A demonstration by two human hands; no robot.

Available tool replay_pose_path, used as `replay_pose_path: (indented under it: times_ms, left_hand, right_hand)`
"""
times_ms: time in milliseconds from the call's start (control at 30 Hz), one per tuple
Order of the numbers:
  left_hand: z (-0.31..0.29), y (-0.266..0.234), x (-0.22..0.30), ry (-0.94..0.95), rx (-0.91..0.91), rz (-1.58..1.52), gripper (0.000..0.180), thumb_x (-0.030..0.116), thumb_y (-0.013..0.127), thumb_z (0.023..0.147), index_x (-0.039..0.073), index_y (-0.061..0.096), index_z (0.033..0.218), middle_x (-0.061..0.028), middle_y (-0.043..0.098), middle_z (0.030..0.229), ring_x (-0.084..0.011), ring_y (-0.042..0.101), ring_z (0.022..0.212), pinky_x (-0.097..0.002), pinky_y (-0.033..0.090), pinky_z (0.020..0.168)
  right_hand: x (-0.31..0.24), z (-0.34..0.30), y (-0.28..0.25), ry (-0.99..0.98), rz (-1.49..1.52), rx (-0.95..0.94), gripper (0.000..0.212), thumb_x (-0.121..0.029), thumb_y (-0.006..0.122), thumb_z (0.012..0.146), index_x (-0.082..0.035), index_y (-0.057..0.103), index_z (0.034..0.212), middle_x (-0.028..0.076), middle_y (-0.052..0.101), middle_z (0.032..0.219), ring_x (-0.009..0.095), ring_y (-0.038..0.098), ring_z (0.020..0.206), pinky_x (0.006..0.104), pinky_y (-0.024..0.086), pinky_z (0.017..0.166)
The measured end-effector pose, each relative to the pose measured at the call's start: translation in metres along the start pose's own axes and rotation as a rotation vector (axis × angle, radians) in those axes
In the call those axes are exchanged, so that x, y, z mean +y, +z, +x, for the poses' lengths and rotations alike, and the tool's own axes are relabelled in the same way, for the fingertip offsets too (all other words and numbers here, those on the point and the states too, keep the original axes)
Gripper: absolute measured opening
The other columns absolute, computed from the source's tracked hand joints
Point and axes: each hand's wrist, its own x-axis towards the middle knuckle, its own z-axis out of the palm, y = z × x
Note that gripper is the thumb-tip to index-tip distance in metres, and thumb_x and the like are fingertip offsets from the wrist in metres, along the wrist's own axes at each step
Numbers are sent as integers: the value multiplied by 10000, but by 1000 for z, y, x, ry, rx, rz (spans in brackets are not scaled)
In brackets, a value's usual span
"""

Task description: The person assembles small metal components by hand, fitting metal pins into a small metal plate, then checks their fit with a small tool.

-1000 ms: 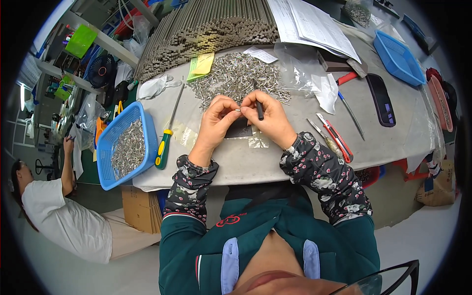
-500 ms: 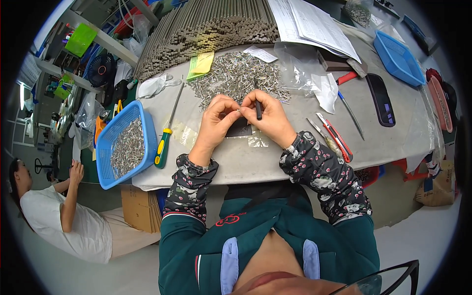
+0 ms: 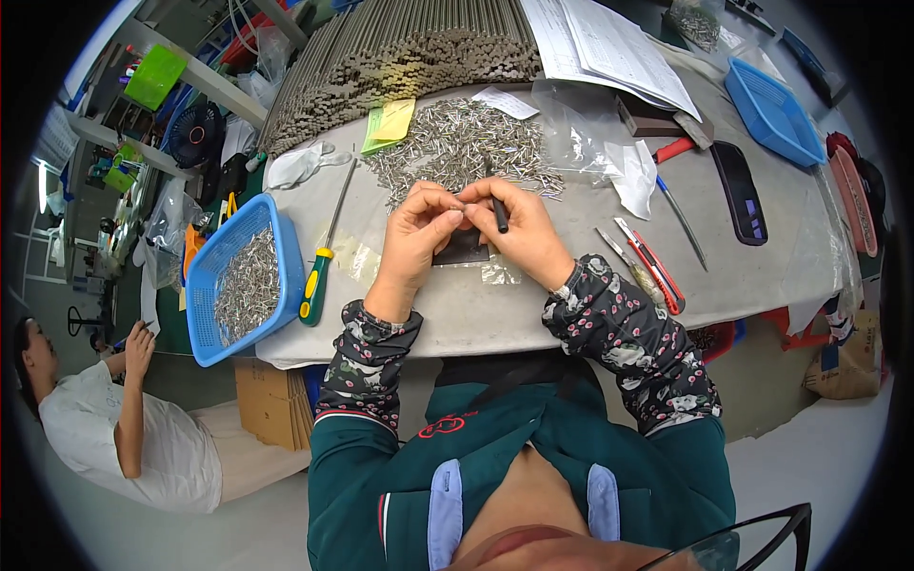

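Observation:
My left hand (image 3: 416, 235) and my right hand (image 3: 526, 226) meet fingertip to fingertip near the middle of the table. A tiny metal pin, mostly hidden, is pinched between the left thumb and fingers. A black pen-like tool (image 3: 501, 215) is tucked in the fingers of my right hand, whose tips also close at the small pin. Beneath the hands lies a small dark plate (image 3: 462, 249). Just beyond them spreads a heap of small silvery metal pins (image 3: 466, 138).
A blue basket (image 3: 198, 314) holds more pins at left, beside a green-yellow screwdriver (image 3: 315, 285). Stacked metal rods (image 3: 400, 57) and papers (image 3: 619, 52) lie at the back. Rightward are a red cutter (image 3: 659, 271), a pen (image 3: 681, 224), a phone (image 3: 739, 193) and a blue tray (image 3: 773, 114). A co-worker (image 3: 133, 428) sits left.
My fingertips have shifted slightly at the pin, with the left thumb moving a little away from the right fingers. The black tool stays in my right hand. The co-worker's raised hand has moved slightly.

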Motion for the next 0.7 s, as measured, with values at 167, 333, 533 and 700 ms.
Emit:
replay_pose_path:
  times_ms: [167, 333, 533, 700]
  left_hand:
    - [1, 6, -4, 22, 19, -201, 86, 9, 617, 798, 39, 589, 874, 6, 460, 918, -43, 499, 642, -156, 348, 463]
    - [1, 5, -2, 33, 24, -164, 84, 21, 619, 796, 42, 588, 871, 10, 462, 923, -37, 457, 610, -157, 325, 467]
    - [1, 4, -3, 84, 28, -68, 88, 24, 614, 795, 37, 583, 876, -2, 461, 927, -33, 452, 624, -154, 329, 489]
    - [0, 3, -1, 232, 27, 180, 74, 26, 601, 805, 29, 583, 877, -15, 464, 932, -34, 473, 659, -168, 374, 519]
  right_hand:
    - [3, -2, -1, -33, -29, -71, 163, -85, 567, 817, 3, 599, 950, 74, 647, 729, 94, 614, 635, 229, 474, 561]
    - [-5, -3, -1, -16, 25, -117, 145, -97, 560, 831, 2, 603, 928, 67, 641, 678, 81, 589, 566, 218, 466, 523]
    - [-8, -3, -1, 33, 20, -119, 122, -121, 563, 850, -6, 599, 867, 50, 631, 637, 65, 552, 508, 199, 441, 472]
    - [-6, -4, -1, 24, -50, -108, 119, -127, 564, 847, -14, 600, 858, 53, 627, 619, 72, 548, 495, 222, 444, 473]
